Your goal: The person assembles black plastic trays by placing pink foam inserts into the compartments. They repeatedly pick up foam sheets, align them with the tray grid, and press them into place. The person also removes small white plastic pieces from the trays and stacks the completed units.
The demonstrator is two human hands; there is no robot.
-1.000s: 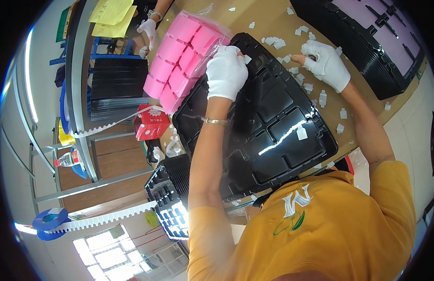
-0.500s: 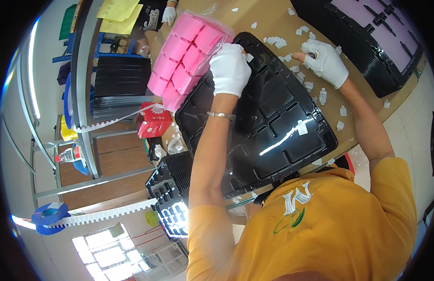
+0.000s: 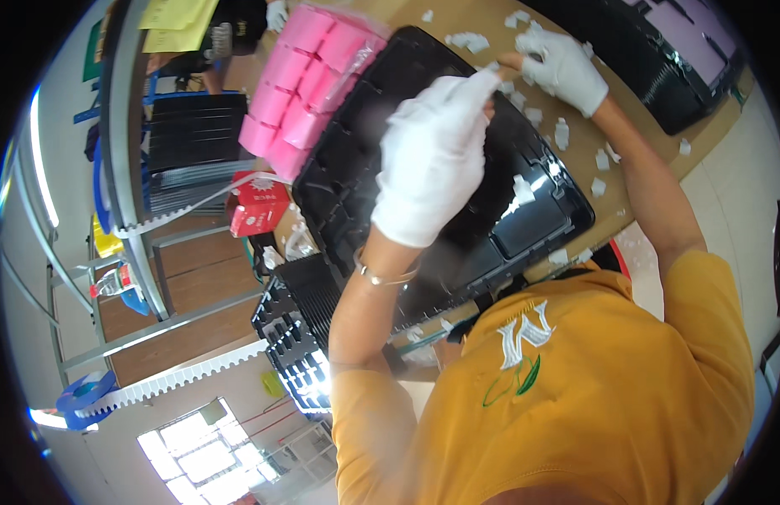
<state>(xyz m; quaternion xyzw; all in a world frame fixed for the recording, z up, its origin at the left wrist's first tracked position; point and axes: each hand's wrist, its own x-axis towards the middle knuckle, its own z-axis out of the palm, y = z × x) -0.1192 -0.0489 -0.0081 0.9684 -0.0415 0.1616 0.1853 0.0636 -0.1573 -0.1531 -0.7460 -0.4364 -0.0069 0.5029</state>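
A large black plastic tray (image 3: 533,227) with moulded recesses lies tilted across the table in front of me. Above its middle is my left hand (image 3: 432,156) in a white glove, its fingers drawn together and pointing toward my right hand (image 3: 562,69). The right glove leaves the thumb bare; that hand is closed, with the thumb tip meeting the left fingertips beyond the tray's right edge. Whatever lies between the fingertips is too small to make out. One white tab (image 3: 522,190) rests on the tray. Loose white tabs (image 3: 561,133) are scattered on the table beside it.
Left of the tray lies a plastic-wrapped pink bundle (image 3: 310,71), with a red box (image 3: 259,204) nearer. Black trays (image 3: 310,295) are stacked at lower left; another black stack (image 3: 659,84) stands at far right. A metal rack (image 3: 125,168) rises left. Another person's gloved hand (image 3: 276,15) shows at the top.
My left hand has come off the tray's far left edge and moved right, up toward the camera, to meet my right hand's thumb. The whole view has shifted slightly.
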